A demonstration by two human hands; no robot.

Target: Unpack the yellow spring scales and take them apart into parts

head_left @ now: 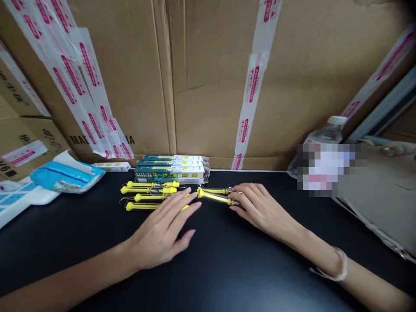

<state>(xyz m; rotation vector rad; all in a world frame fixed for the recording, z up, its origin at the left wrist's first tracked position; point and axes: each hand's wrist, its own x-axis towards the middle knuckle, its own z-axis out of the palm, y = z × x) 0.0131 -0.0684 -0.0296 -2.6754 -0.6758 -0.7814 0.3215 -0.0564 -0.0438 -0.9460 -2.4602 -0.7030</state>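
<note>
Several yellow spring scales (143, 197) with metal hooks lie side by side on the black tabletop (208, 268). My left hand (162, 229) rests over their right ends, fingers stretched out and thumb apart; its fingers hide part of the lower ones. To the right, my right hand (255, 203) has its fingers closed on the right ends of two more spring scales (214, 197). Those ends are partly covered by the fingers. Just behind lies a stack of slim green-and-white boxes (172, 169) with a spring scale pictured on them.
Tall cardboard (208, 86) with printed tape stands along the back. A blue-and-white packet (68, 173) and a small white box (112, 166) lie at the left. On the right are a clear plastic bottle (334, 130) and a beige bag (386, 190).
</note>
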